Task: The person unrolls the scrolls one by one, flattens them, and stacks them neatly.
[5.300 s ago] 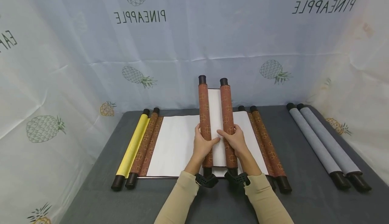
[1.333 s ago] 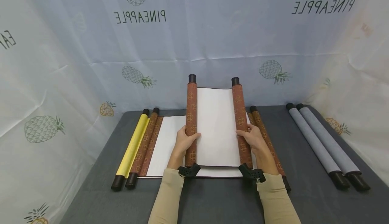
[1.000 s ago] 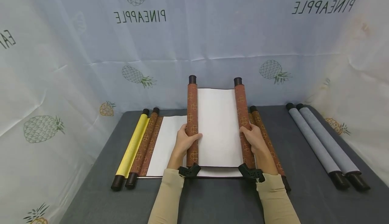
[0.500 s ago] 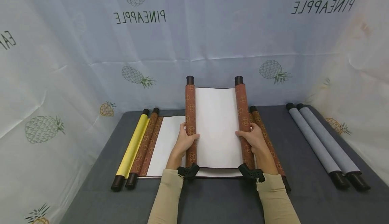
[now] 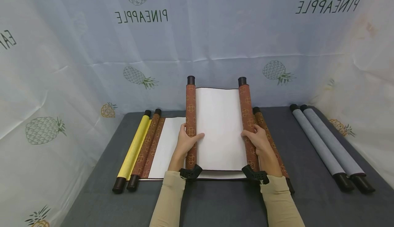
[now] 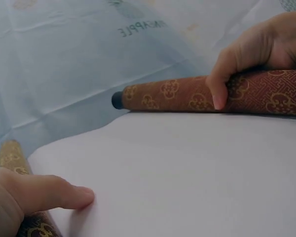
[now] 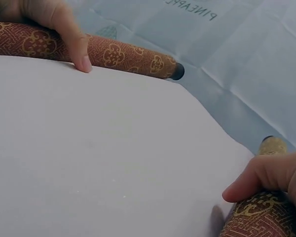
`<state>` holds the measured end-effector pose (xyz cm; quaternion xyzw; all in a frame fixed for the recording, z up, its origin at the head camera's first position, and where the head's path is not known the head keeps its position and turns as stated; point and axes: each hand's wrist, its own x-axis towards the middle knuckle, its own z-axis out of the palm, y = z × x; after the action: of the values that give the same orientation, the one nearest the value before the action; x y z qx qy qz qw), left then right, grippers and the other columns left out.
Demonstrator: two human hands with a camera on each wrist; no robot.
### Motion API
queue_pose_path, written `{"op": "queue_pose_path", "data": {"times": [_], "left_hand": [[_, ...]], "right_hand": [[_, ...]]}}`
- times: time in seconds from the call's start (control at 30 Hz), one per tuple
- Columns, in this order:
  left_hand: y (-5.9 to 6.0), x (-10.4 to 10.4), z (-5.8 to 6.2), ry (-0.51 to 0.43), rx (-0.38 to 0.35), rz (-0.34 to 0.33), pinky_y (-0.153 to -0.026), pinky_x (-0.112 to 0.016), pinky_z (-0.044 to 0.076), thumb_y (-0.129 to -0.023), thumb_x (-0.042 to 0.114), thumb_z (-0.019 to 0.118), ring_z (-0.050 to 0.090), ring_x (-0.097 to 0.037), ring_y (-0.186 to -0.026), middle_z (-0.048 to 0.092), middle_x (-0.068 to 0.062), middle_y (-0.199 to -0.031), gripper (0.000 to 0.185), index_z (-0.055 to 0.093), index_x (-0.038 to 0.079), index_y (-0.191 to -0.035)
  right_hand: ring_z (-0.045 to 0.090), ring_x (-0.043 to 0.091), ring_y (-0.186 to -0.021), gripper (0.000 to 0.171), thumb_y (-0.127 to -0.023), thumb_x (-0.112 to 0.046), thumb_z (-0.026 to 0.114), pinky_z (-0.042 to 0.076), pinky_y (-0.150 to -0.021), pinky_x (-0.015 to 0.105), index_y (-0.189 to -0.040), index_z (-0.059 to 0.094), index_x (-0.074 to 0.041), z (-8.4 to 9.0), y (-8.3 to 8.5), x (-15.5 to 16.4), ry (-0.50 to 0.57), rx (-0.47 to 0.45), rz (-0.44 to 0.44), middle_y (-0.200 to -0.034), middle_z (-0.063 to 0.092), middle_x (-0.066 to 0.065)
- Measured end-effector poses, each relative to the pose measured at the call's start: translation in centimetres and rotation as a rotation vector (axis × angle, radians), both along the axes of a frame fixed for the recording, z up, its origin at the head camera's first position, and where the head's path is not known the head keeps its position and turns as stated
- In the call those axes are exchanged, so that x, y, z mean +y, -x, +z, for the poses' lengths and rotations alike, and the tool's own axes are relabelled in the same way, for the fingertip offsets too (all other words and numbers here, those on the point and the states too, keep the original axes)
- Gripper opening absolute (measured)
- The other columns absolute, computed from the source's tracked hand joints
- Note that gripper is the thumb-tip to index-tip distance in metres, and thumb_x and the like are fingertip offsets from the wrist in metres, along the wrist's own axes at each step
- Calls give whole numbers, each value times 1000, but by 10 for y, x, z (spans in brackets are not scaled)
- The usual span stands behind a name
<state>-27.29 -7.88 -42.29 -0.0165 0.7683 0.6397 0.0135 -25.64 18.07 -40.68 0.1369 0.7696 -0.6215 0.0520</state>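
A hanging scroll [image 5: 220, 128] with brown gold-patterned rolls and black end knobs is held up, partly unrolled, its white sheet facing me. My left hand [image 5: 186, 142] grips the left roll [image 5: 191, 107], the thumb laid over onto the paper. Around the right roll [image 5: 245, 107] my right hand [image 5: 259, 141] is wrapped, thumb at the paper's edge. In the left wrist view the left thumb [image 6: 64, 192] lies on the white sheet. The right wrist view shows the right thumb [image 7: 246, 182] over its roll. Behind the rolls most fingers are hidden.
Below lies another brown scroll, spread open on the dark grey table [image 5: 221, 206], its white paper [image 5: 167, 148] partly covered. A yellow scroll [image 5: 133, 148] is at its left. Two grey rolls [image 5: 320, 143] lie at the right. A pineapple-print curtain [image 5: 215, 32] encloses the back and sides.
Over the past several seconds the hands have drawn the two rolls apart, exposing a much wider white sheet. In the last second the left roll has shifted slightly farther left.
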Motion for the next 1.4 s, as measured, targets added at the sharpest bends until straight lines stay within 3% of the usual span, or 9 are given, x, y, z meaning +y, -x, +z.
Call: {"op": "queue_pose_path", "data": {"times": [0.27, 0.43, 0.5, 0.6, 0.77, 1.0, 1.13, 1.27, 1.4], "left_hand": [[-3, -5, 3, 49, -21, 24, -90, -42, 48, -82, 23, 74, 56, -33, -114, 51, -21, -131, 80, 29, 3, -145], [-1, -10, 3, 53, -19, 13, -81, -36, 48, -85, 18, 66, 58, -28, -103, 56, -21, -123, 63, 39, 1, -139], [0, -11, 2, 59, -4, 8, -75, -31, 47, -84, 16, 64, 58, -24, -95, 57, -21, -118, 57, 43, 1, -135], [0, -15, 1, 69, 17, 13, -68, -27, 42, -83, 13, 63, 55, -20, -86, 59, -21, -112, 51, 49, -1, -130], [-1, -24, -1, 85, 49, 14, -69, -28, 45, -82, 8, 62, 57, -23, -86, 60, -24, -111, 47, 52, -6, -125], [-2, -31, -1, 110, 31, -25, -88, -45, 51, -84, 8, 63, 57, -36, -113, 50, -27, -133, 74, 25, -1, -148], [-1, -32, -2, 101, 11, -64, -99, -52, 45, -88, 6, 57, 50, -40, -124, 42, -27, -142, 77, 14, 1, -152], [0, -29, -1, 74, -4, -97, -95, -48, 44, -89, 6, 52, 47, -36, -122, 39, -27, -142, 75, 11, 2, -151], [0, -26, 1, 55, -6, -73, -88, -39, 44, -88, 11, 53, 49, -32, -116, 41, -26, -139, 74, 14, 2, -150]], "right_hand": [[28, 37, -139, 82, -92, -20, 50, 29, -114, 51, -154, -1, 0, 2, 0, 4, -19, -14, 3, -158, 16, 27], [48, 22, -102, 71, -92, -20, 51, 43, -85, 33, -152, 20, 0, 1, -1, 10, -71, 6, 24, -129, 48, 18], [49, 24, -104, 74, -91, -18, 53, 44, -84, 32, -153, 17, 1, 2, -2, 13, -91, 5, 34, -131, 47, 19], [45, 34, -123, 82, -89, -13, 55, 43, -98, 41, -153, 7, 4, 4, -4, 14, -83, 2, 52, -149, 32, 29], [25, 44, -142, 84, -89, -9, 54, 27, -116, 54, -152, 0, 7, 7, -4, 13, -94, 1, 82, -157, 14, 32], [10, 46, -147, 82, -92, -11, 43, 18, -118, 59, -150, -11, 7, 6, -4, 13, -97, 2, 117, -159, -3, 32], [25, 41, -138, 75, -94, -10, 39, 32, -109, 50, -151, -6, 9, 3, -4, 11, -42, 35, 124, -157, 7, 33], [38, 31, -116, 69, -94, -11, 39, 39, -89, 36, -150, 5, 10, 2, -4, 11, -37, 57, 111, -149, 24, 32], [41, 37, -122, 74, -95, -15, 46, 43, -94, 42, -151, 4, 8, 2, -5, 11, -71, 50, 101, -147, 26, 32]]}}
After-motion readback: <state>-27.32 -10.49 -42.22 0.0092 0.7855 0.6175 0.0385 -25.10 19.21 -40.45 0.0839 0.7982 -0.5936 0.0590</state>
